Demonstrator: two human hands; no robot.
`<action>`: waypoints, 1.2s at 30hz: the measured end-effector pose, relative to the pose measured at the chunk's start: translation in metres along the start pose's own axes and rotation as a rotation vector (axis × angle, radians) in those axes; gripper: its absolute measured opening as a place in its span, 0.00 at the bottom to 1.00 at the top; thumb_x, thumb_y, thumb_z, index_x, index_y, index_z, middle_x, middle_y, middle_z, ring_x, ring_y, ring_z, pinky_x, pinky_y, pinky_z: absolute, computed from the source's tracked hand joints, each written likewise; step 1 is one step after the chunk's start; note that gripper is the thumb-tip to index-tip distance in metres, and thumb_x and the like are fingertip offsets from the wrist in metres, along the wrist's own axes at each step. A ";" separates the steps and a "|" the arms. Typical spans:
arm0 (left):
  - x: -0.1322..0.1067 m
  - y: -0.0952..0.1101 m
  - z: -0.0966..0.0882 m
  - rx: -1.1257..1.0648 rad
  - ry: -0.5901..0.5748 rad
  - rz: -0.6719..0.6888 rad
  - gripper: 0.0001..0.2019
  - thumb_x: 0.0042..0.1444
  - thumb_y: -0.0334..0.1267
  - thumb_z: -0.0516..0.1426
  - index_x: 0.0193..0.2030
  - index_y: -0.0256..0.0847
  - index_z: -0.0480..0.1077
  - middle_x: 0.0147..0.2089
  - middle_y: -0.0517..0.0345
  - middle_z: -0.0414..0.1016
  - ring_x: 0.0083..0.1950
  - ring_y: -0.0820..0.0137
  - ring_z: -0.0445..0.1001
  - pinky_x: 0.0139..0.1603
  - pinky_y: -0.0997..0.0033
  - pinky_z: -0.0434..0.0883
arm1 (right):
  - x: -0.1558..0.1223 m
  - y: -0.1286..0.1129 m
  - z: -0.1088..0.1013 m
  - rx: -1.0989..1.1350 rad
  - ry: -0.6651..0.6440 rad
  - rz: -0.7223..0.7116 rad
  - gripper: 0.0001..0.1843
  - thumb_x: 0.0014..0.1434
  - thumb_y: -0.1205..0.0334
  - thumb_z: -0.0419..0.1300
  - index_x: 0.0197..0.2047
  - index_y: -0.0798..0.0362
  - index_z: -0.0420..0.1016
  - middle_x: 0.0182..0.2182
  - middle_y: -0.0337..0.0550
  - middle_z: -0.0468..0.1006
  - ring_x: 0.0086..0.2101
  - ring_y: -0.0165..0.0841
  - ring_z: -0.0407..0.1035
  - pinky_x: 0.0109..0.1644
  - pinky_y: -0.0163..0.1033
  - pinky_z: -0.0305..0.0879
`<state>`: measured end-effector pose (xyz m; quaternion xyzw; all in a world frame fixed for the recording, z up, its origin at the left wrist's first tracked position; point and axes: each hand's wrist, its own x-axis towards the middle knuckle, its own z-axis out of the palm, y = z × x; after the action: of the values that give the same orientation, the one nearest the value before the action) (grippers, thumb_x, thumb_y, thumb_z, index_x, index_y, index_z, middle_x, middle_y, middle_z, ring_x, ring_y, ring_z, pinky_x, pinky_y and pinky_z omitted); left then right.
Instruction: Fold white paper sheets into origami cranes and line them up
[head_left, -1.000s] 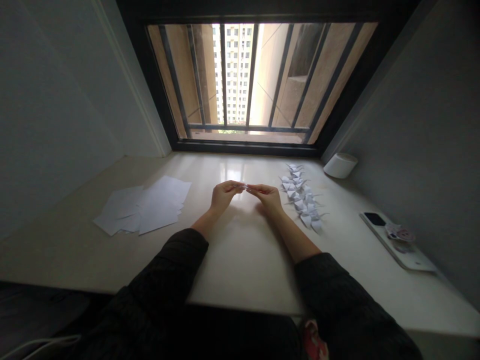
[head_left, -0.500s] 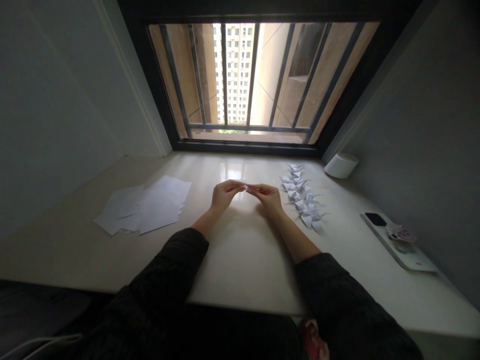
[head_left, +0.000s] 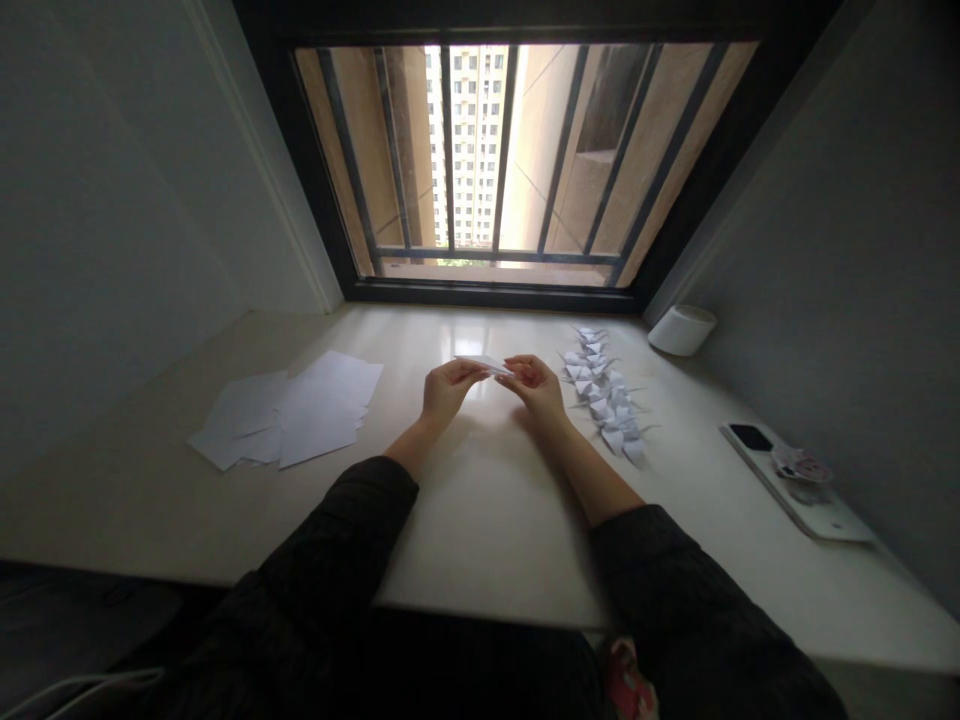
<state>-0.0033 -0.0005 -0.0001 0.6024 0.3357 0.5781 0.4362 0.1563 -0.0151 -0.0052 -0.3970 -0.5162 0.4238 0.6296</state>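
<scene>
Change first: the right hand (head_left: pixel 535 380) has lifted and curled its fingers, which half a second ago lay flatter over the work. More of the folded paper (head_left: pixel 477 359) shows now, a pale sliver reaching toward ten o'clock past the left fingertips. The left hand (head_left: pixel 448 385) has hardly shifted. Taken together, this reads as a regrip or a turning of the piece, with folding still in hand.

Fingers: left thumb and fingers narrow, pinching the folded paper near its middle. Right thumb and forefinger close on its right end, the other fingers loosely bent. Piece held just above the counter (head_left: pixel 487 530), between the hands; exact creases too small to tell.

Materials: folded paper white, thin, flat, pointed at the far end. From it, at between eight and nine o'clock, loose sheets (head_left: pixel 326 400) overlap, smooth, matt, crisp-cornered. Toward three to four o'clock, a cluster of paper figures (head_left: pixel 600 385), angular, with thin spiky tips. Farther out that way, a white phone (head_left: pixel 840 522), glossy-looking slab. Near three o'clock, a white rounded container (head_left: pixel 679 332). Counter pale and polished, catching window glare.
</scene>
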 end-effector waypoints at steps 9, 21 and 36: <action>-0.001 -0.001 0.002 -0.030 0.027 -0.051 0.12 0.42 0.42 0.66 0.33 0.38 0.76 0.35 0.53 0.79 0.39 0.65 0.77 0.47 0.60 0.73 | -0.001 -0.001 0.002 -0.060 -0.059 0.082 0.17 0.41 0.52 0.69 0.35 0.49 0.81 0.29 0.42 0.81 0.31 0.34 0.73 0.40 0.42 0.69; -0.001 -0.002 0.009 -0.111 0.079 -0.046 0.10 0.43 0.40 0.66 0.31 0.37 0.76 0.32 0.55 0.79 0.36 0.68 0.77 0.45 0.62 0.73 | -0.005 -0.009 0.005 0.021 0.008 0.106 0.14 0.38 0.54 0.71 0.30 0.50 0.82 0.29 0.43 0.82 0.33 0.36 0.75 0.44 0.43 0.69; -0.001 0.000 0.011 -0.113 0.116 0.022 0.09 0.43 0.38 0.65 0.30 0.38 0.72 0.32 0.58 0.78 0.37 0.68 0.77 0.43 0.66 0.73 | -0.005 -0.004 0.007 0.044 0.070 0.068 0.13 0.39 0.56 0.71 0.31 0.51 0.82 0.31 0.43 0.82 0.34 0.37 0.75 0.43 0.43 0.69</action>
<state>0.0071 -0.0031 -0.0003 0.5458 0.3205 0.6350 0.4429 0.1489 -0.0200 -0.0021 -0.4148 -0.4706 0.4420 0.6412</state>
